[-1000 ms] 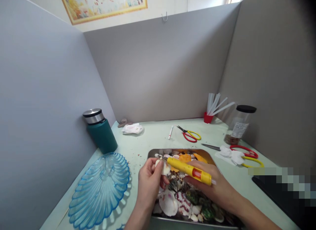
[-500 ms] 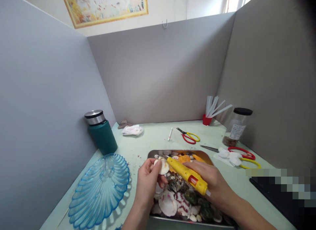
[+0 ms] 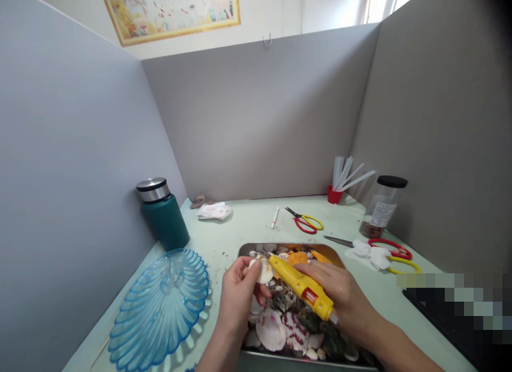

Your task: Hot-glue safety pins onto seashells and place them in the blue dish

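Note:
Between the thumb and fingers of my left hand (image 3: 239, 286) is a pale scallop shell (image 3: 265, 272). My right hand (image 3: 344, 286) is wrapped round a yellow hot glue gun (image 3: 300, 284), with a clear glue stick poking out of its rear end. The gun's nozzle points up and left, at the upper edge of the shell; whether it touches cannot be made out. Below both hands lies a metal tray (image 3: 308, 361) full of shells, among them a large white shell (image 3: 271, 329) and an orange shell (image 3: 298, 257). My right hand covers part of the tray.
A blue shell-shaped dish (image 3: 162, 313) and a teal bottle (image 3: 166, 220) stand on the left. Behind the tray lie scissors (image 3: 306, 221) and a white marker-like stick (image 3: 275, 218). Rightward are larger scissors (image 3: 340, 241), a jar (image 3: 378, 215) and a red cup (image 3: 334, 195) of glue sticks.
The glue gun and my right hand have shifted slightly left and down. My left hand keeps its hold on the shell, almost unmoved.

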`<state>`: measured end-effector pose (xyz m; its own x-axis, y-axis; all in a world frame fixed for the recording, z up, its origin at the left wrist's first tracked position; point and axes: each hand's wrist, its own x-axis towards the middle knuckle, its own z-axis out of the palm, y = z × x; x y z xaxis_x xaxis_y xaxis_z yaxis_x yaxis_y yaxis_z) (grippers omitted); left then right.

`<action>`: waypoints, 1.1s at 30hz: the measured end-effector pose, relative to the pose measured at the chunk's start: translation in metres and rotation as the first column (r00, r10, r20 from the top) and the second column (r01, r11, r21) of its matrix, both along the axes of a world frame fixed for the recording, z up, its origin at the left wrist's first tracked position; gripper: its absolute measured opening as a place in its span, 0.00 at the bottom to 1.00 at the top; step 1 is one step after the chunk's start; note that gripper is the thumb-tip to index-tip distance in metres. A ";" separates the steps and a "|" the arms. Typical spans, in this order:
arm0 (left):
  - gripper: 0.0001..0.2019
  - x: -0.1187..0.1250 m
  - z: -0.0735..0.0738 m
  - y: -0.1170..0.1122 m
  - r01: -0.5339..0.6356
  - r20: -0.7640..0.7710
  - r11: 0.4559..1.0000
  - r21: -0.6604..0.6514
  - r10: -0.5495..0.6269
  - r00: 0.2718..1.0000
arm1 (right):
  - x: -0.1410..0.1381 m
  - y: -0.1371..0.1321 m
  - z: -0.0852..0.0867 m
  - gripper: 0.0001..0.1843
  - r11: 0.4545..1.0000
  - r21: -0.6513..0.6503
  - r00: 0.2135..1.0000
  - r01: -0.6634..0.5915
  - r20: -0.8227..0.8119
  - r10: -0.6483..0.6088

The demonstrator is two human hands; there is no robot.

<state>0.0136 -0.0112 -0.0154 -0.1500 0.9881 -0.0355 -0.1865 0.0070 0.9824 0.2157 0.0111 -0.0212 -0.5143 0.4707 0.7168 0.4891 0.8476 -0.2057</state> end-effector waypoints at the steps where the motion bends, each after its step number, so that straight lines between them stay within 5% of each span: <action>1: 0.14 0.000 0.000 0.000 0.000 0.003 1.000 -0.001 0.000 1.000 | 0.000 0.000 0.000 0.15 1.000 0.001 1.000 -0.001 0.000 0.001; 21: 0.11 0.001 0.001 -0.001 0.045 0.050 0.999 0.018 -0.046 0.998 | -0.001 -0.002 0.001 0.15 0.998 -0.063 0.999 -0.001 0.052 0.004; 33: 0.17 0.000 0.005 0.003 -0.097 0.183 0.995 0.009 0.094 0.979 | 0.015 0.010 -0.018 0.22 0.993 -0.053 0.994 -0.107 -0.039 0.105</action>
<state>0.0134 -0.0080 -0.0100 -0.2365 0.9701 -0.0540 -0.3616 -0.0363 0.9316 0.2308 0.0213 -0.0392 -0.5373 0.4543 0.7105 0.3887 0.8811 -0.2694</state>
